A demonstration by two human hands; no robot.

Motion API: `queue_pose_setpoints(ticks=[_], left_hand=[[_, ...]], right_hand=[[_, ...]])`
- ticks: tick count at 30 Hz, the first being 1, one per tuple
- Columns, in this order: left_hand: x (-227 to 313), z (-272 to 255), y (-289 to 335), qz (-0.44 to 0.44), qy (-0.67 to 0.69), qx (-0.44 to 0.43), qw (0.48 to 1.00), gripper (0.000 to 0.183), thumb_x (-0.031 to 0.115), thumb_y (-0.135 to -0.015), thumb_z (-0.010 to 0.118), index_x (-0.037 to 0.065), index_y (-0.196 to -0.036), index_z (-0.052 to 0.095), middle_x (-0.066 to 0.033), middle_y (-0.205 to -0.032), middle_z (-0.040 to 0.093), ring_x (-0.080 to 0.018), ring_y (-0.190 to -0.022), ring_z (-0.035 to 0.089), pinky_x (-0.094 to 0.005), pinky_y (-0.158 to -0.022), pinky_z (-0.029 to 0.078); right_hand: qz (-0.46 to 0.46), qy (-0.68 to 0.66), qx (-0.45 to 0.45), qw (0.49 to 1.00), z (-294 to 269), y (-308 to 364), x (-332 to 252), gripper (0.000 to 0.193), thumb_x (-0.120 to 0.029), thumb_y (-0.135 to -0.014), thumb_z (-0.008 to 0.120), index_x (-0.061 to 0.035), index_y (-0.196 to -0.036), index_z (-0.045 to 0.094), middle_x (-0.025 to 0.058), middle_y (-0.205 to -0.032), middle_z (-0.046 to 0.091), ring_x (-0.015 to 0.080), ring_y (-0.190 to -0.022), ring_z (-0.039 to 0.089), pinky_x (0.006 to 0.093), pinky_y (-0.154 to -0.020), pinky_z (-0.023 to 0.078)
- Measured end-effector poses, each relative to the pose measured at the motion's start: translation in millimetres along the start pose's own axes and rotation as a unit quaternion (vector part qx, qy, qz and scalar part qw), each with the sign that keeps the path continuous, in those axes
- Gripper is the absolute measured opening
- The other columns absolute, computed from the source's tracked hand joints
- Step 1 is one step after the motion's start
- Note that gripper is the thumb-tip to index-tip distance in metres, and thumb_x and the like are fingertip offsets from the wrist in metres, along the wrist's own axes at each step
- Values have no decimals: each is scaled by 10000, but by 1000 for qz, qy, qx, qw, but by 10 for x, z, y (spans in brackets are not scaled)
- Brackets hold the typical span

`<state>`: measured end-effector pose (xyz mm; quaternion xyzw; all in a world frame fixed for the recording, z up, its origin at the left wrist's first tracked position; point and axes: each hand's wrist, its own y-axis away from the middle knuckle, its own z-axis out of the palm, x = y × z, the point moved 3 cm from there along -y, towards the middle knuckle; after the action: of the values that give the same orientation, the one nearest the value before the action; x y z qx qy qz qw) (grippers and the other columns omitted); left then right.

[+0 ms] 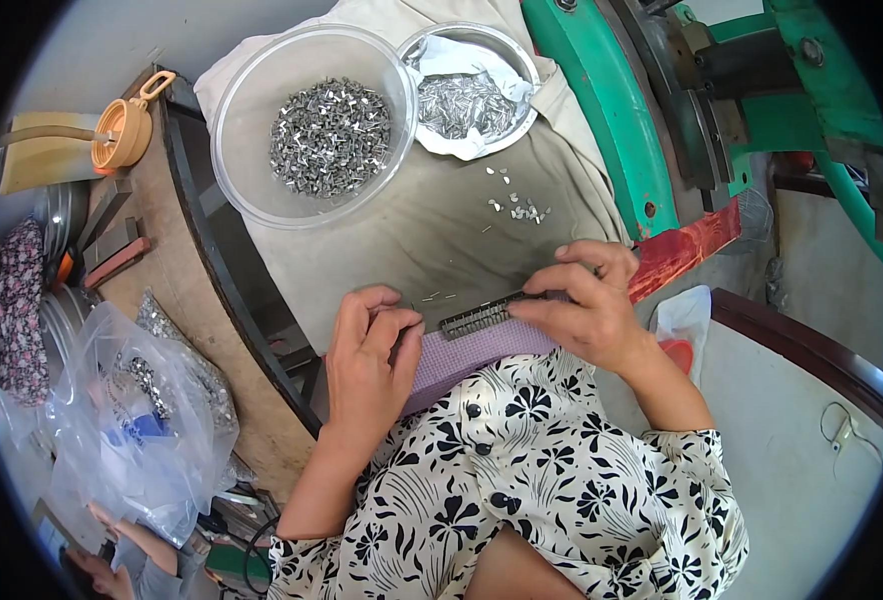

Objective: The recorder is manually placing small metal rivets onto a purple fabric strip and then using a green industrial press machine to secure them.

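Across the near edge of the cloth-covered work surface lies a dark slotted metal bar with a row of small metal pieces along it. My right hand grips the bar's right end between thumb and fingers. Just off the left end, my left hand is closed, its thumb and fingertips drawn together; whatever they hold is too small to make out. A few thin metal pins lie on the cloth beyond the bar. Farther back is a scatter of small silvery pieces.
A clear plastic bowl of small metal parts and a metal bowl of thin pins stand at the back. A green machine borders the right. On the left, a wooden bench carries plastic bags. Another person's arm shows lower left.
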<state>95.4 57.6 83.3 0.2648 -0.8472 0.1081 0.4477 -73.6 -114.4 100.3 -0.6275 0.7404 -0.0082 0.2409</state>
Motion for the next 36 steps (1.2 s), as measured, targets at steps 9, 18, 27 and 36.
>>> queue_pose_setpoints(ticks=[9, 18, 27, 36], left_hand=[[-32, 16, 36, 13, 6, 2, 1000, 152, -43, -781, 728, -5, -915, 668, -141, -1100, 585, -254, -910, 655, -326, -808, 517], [-21, 18, 33, 10, 14, 5, 1000, 157, -54, -777, 725, -8, -916, 669, -138, -1095, 582, -239, -894, 656, -322, -800, 517], [-31, 13, 18, 22, 9, 3, 1000, 161, -55, -780, 724, -7, -924, 669, -137, -1100, 582, -244, -890, 653, -323, -800, 518], [-40, 19, 46, 22, 18, 8, 1000, 174, -25, -765, 744, 5, -919, 669, -131, -1094, 578, -263, -894, 638, -360, -759, 523]], right_hand=[[37, -32, 24, 999, -70, 84, -20, 291, -137, -628, 853, -175, -903, 769, -41, -980, 648, 260, -1021, 515, 377, -898, 380], [-2, 33, -26, 999, 19, 5, -122, 229, -194, -658, 790, -190, -883, 750, -79, -1026, 641, 215, -1079, 512, 382, -882, 341], [-52, 113, -49, 991, -37, -48, -214, 216, -188, -654, 751, -208, -869, 743, -91, -1056, 645, 197, -1101, 509, 380, -861, 321], [76, 19, 20, 997, -207, 37, -27, 205, -146, -650, 812, -173, -844, 754, -61, -945, 643, 201, -970, 548, 352, -820, 380]])
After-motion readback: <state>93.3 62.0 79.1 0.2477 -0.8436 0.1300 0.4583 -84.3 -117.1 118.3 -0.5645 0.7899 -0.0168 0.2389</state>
